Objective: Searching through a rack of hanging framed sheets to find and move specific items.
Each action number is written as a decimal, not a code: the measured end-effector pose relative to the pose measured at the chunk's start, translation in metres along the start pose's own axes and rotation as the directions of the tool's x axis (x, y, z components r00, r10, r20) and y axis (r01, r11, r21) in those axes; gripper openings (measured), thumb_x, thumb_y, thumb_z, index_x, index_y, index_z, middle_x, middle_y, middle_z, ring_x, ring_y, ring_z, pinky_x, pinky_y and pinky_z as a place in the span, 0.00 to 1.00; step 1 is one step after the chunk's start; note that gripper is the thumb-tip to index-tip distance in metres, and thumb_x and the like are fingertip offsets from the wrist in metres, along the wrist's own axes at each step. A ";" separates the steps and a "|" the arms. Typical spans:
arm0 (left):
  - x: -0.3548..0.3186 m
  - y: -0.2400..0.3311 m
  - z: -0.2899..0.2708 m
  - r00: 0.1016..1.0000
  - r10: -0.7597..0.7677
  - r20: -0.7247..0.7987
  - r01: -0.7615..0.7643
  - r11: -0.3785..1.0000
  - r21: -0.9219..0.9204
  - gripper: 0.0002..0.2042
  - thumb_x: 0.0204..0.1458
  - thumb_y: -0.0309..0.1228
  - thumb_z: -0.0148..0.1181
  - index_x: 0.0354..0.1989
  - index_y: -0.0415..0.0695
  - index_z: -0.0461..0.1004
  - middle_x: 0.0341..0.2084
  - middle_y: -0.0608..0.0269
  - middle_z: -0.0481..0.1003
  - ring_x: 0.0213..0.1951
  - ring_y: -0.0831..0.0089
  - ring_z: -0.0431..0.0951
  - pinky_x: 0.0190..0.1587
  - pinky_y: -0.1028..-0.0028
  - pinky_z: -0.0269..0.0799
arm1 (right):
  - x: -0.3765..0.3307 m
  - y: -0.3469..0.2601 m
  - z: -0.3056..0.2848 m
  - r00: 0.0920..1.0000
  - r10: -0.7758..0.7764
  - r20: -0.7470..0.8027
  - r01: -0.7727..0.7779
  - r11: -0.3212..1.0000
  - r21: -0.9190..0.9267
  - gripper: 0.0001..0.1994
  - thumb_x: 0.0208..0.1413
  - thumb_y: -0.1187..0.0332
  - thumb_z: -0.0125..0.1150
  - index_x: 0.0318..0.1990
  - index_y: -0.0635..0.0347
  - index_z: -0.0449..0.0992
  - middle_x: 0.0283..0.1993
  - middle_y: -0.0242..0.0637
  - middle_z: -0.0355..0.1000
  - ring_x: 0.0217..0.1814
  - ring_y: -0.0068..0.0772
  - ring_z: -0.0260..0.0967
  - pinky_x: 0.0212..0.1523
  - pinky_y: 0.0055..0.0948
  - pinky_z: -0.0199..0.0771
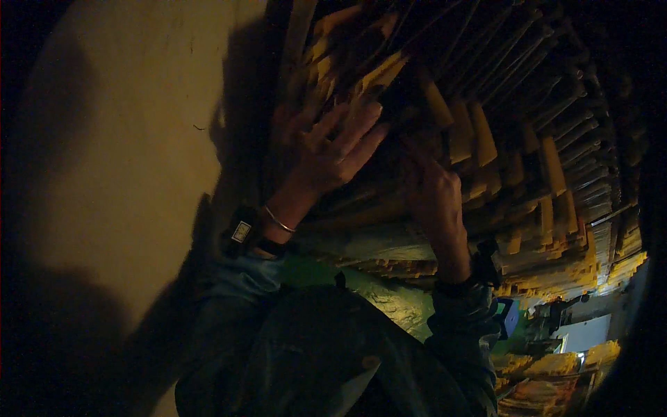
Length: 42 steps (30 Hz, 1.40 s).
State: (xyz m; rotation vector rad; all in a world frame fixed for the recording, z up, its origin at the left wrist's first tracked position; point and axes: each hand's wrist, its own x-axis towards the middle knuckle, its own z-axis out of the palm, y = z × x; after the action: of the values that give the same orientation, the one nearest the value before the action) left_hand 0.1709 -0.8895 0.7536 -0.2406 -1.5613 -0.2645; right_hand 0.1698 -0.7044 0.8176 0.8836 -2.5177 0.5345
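My left hand (332, 149) reaches into a rack of hanging yellow strips, with its fingers stretched out and apart. Just beyond its fingertips a yellow strip (382, 73) hangs, blurred; whether they touch cannot be told. To the right, my right hand (436, 193) is held among the dark gaps below other yellow strips (472, 132). Its fingers look bent inward, and shadow covers their tips and anything between them. Dark bands circle both wrists, and a thin bracelet (280, 219) is on the left one.
A pale wall (139, 139) runs along the left. Rows of dark rods (577, 125) carry many yellow strips at the right. Below lies a green floor (313, 271) with a crumpled shiny sheet (396, 302). A blue object (509, 318) and more yellow stacks (549, 368) stand at the lower right.
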 end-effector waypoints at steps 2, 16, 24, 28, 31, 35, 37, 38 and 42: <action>0.002 0.006 -0.003 0.982 0.046 0.183 -0.051 0.998 0.026 0.09 0.47 0.34 0.61 0.38 0.57 0.80 0.51 0.78 0.72 0.59 0.76 0.62 0.61 0.60 0.44 | -0.002 0.005 0.002 0.998 -0.029 -0.051 0.030 0.999 0.033 0.16 0.55 0.67 0.53 0.52 0.52 0.73 0.33 0.49 0.75 0.28 0.54 0.74 0.27 0.45 0.75; -0.010 0.012 -0.007 0.917 -0.217 0.335 0.112 0.945 0.307 0.08 0.51 0.33 0.53 0.35 0.61 0.78 0.62 0.82 0.61 0.64 0.76 0.56 0.62 0.46 0.29 | -0.003 0.007 -0.008 0.998 0.062 0.032 -0.062 0.998 0.019 0.12 0.57 0.66 0.54 0.48 0.55 0.75 0.40 0.48 0.75 0.37 0.51 0.74 0.35 0.40 0.76; -0.020 0.001 -0.008 0.930 -0.125 0.346 -0.021 0.921 0.390 0.09 0.53 0.40 0.51 0.42 0.64 0.73 0.66 0.78 0.54 0.66 0.63 0.53 0.58 0.32 0.40 | -0.003 0.003 -0.007 0.990 0.105 0.090 -0.111 0.992 0.058 0.14 0.56 0.67 0.52 0.50 0.48 0.72 0.31 0.50 0.75 0.31 0.57 0.73 0.29 0.48 0.74; -0.021 -0.001 -0.011 0.906 -0.151 0.396 -0.014 0.923 0.385 0.14 0.53 0.41 0.50 0.49 0.66 0.70 0.66 0.78 0.54 0.66 0.63 0.54 0.58 0.32 0.40 | 0.000 0.002 -0.005 0.996 0.061 0.060 -0.065 0.996 0.058 0.13 0.54 0.67 0.54 0.47 0.52 0.73 0.32 0.49 0.75 0.33 0.55 0.74 0.30 0.47 0.74; -0.021 -0.001 -0.013 0.896 -0.183 0.404 0.015 0.923 0.383 0.16 0.53 0.41 0.50 0.52 0.66 0.68 0.66 0.78 0.54 0.66 0.63 0.53 0.58 0.32 0.41 | -0.002 0.002 -0.006 0.998 -0.014 0.057 0.010 0.998 0.059 0.14 0.52 0.68 0.57 0.48 0.53 0.73 0.35 0.48 0.75 0.35 0.53 0.74 0.32 0.44 0.75; -0.001 0.008 -0.023 0.902 -0.255 0.349 0.165 0.949 0.267 0.12 0.50 0.38 0.55 0.43 0.62 0.74 0.63 0.83 0.60 0.63 0.72 0.57 0.55 0.36 0.44 | -0.003 0.008 -0.009 0.998 -0.034 0.061 0.029 0.997 0.076 0.12 0.52 0.70 0.58 0.45 0.57 0.76 0.42 0.43 0.76 0.42 0.42 0.76 0.41 0.35 0.76; -0.014 0.001 -0.012 0.925 -0.226 0.307 0.122 0.939 0.322 0.11 0.50 0.38 0.54 0.43 0.63 0.75 0.62 0.84 0.60 0.63 0.72 0.58 0.55 0.36 0.42 | -0.001 0.007 -0.007 0.998 -0.044 0.053 0.042 0.998 0.043 0.12 0.52 0.70 0.59 0.44 0.59 0.76 0.41 0.42 0.77 0.41 0.40 0.77 0.41 0.34 0.76; -0.021 -0.002 -0.008 0.946 -0.177 0.272 0.069 0.929 0.364 0.11 0.50 0.38 0.54 0.43 0.63 0.75 0.62 0.84 0.61 0.62 0.73 0.58 0.56 0.37 0.41 | 0.000 0.006 -0.006 0.999 -0.042 0.032 0.042 0.999 0.009 0.12 0.52 0.70 0.60 0.44 0.60 0.77 0.40 0.42 0.77 0.40 0.38 0.77 0.41 0.33 0.75; -0.016 0.002 -0.010 0.925 -0.195 0.325 0.087 0.943 0.320 0.10 0.52 0.39 0.54 0.42 0.65 0.75 0.61 0.86 0.63 0.62 0.75 0.59 0.58 0.39 0.36 | -0.002 0.006 -0.007 1.000 0.017 0.017 -0.018 1.000 0.020 0.12 0.51 0.69 0.61 0.43 0.62 0.77 0.38 0.44 0.77 0.39 0.35 0.77 0.39 0.32 0.75</action>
State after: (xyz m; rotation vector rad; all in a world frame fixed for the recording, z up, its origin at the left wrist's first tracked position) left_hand 0.1814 -0.8905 0.7377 0.0724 -1.9556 -0.0952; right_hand 0.1691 -0.6958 0.8215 0.8777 -2.5412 0.5617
